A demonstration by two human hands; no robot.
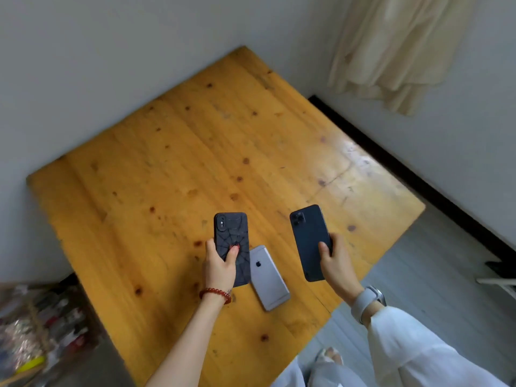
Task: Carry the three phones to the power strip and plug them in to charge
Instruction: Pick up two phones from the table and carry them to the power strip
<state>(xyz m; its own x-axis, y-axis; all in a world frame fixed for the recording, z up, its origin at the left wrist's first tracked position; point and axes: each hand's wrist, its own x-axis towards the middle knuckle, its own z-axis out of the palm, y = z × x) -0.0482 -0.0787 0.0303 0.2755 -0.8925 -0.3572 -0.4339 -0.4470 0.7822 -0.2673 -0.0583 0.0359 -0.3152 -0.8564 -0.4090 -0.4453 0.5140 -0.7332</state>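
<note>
My left hand [219,268] grips a phone in a black spider-web case [230,236], held back side up above the wooden table [167,163]. My right hand [333,263] holds a dark blue phone [308,238] by its lower right edge, also back side up and lifted off the table. Between the two hands a silver phone [268,280] lies face down on the table near the front edge, partly covered by the cased phone. No power strip or charging cable is in view.
The table stands in a corner against white walls. A cream curtain [396,51] hangs at the upper right. A cluttered bin of shiny items [30,331] sits at the lower left. Grey floor [418,275] lies to the right, with a white rack edge [499,283].
</note>
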